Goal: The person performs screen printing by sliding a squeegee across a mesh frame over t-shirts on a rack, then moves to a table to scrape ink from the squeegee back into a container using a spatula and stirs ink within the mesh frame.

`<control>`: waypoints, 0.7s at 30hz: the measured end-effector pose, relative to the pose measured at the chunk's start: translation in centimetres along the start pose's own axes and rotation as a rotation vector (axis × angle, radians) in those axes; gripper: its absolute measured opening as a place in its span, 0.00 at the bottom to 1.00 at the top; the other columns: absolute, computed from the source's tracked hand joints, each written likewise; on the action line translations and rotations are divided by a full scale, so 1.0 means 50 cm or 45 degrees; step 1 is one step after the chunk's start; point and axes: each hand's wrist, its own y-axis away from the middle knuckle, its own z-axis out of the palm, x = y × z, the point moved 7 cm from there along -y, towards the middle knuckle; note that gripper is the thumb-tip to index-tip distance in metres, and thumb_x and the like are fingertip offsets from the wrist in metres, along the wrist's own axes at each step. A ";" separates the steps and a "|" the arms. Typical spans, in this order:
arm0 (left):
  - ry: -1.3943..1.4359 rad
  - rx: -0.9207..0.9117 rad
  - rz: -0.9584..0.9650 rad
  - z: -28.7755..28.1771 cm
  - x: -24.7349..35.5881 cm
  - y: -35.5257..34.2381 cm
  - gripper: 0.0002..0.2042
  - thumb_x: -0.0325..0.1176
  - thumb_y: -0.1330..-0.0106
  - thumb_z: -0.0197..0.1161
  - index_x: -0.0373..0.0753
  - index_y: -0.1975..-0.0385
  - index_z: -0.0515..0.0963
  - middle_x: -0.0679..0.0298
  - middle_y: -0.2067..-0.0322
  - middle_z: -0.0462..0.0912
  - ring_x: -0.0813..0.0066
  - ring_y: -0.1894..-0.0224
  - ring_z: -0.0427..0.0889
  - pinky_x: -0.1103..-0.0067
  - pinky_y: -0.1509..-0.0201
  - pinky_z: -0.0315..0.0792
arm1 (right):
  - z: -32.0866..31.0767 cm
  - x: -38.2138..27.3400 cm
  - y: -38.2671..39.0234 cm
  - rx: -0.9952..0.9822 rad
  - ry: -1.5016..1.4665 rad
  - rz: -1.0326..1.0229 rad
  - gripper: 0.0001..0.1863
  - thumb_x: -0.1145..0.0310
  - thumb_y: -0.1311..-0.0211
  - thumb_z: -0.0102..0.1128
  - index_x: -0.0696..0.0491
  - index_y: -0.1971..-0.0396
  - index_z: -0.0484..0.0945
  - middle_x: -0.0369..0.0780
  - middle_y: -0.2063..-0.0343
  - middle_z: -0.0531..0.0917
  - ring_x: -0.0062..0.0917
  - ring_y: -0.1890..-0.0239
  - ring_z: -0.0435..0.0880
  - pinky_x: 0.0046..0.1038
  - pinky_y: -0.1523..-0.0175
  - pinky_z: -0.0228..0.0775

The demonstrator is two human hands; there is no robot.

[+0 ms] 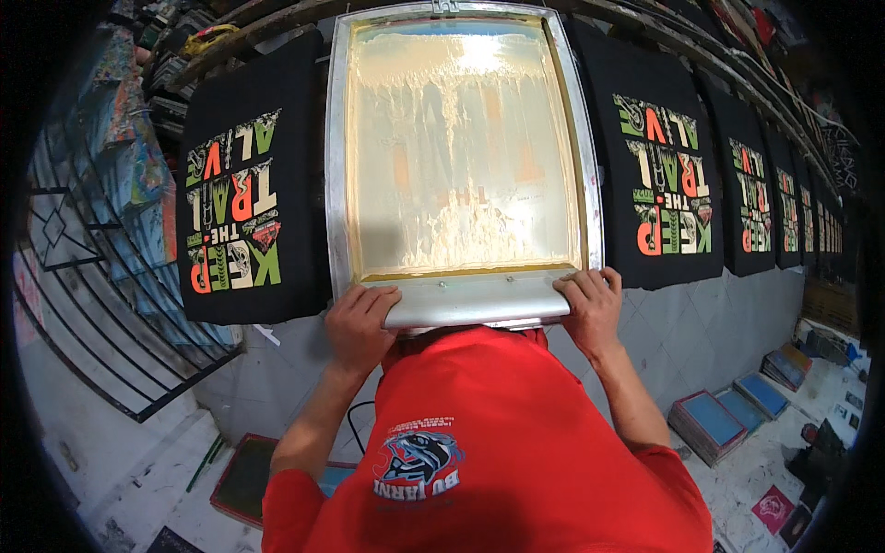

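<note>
Left hand (361, 327) and right hand (592, 309) on a metal squeegee (475, 300) at the near end of a printing screen (337, 184)

Nearest is the person's red shirt (498, 396), with a dark animal picture on it. On the floor to the left lies a red-edged frame (230, 493), partly hidden by the arm; to the right, a stack of frames (708, 429) with blue faces. The two hands are well apart, each clamped on one end of the squeegee, fingers bent over the top; the thumbs are mostly hidden. The squeegee lies crosswise over the near part of the screen, just in front of the person's body. Beyond it, cream ink (406, 64) streaks the pale mesh, thickest at the far end and also heavy close to the squeegee. Black cloth with a colourful print lies flat on either side, one piece on the left (217, 120) and a row running off to the right (599, 120). Left of these stands a dark metal grille (97, 288). At the far left, a yellow thing (210, 39) sits by a long rail (249, 48)
</note>
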 end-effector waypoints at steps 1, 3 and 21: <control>0.006 -0.005 0.012 -0.012 0.002 -0.015 0.19 0.47 0.48 0.72 0.40 0.63 0.84 0.64 0.59 0.88 0.63 0.61 0.84 0.68 0.59 0.77 | -0.009 -0.001 -0.010 -0.022 -0.002 -0.004 0.13 0.74 0.52 0.64 0.48 0.64 0.82 0.34 0.66 0.82 0.28 0.61 0.81 0.38 0.48 0.65; 0.028 -0.005 0.023 -0.014 0.013 0.006 0.17 0.44 0.49 0.71 0.40 0.65 0.83 0.65 0.60 0.88 0.63 0.63 0.85 0.70 0.60 0.78 | -0.009 -0.004 0.014 -0.031 -0.005 -0.021 0.13 0.73 0.51 0.63 0.48 0.63 0.82 0.34 0.65 0.83 0.28 0.60 0.81 0.37 0.48 0.65; -0.185 0.429 0.168 0.108 -0.258 -0.479 0.19 0.33 0.53 0.69 0.44 0.57 0.85 0.62 0.63 0.87 0.57 0.60 0.84 0.67 0.55 0.79 | 0.177 0.241 -0.460 0.331 0.078 -0.058 0.22 0.69 0.66 0.75 0.50 0.64 0.81 0.41 0.61 0.84 0.37 0.58 0.81 0.39 0.51 0.68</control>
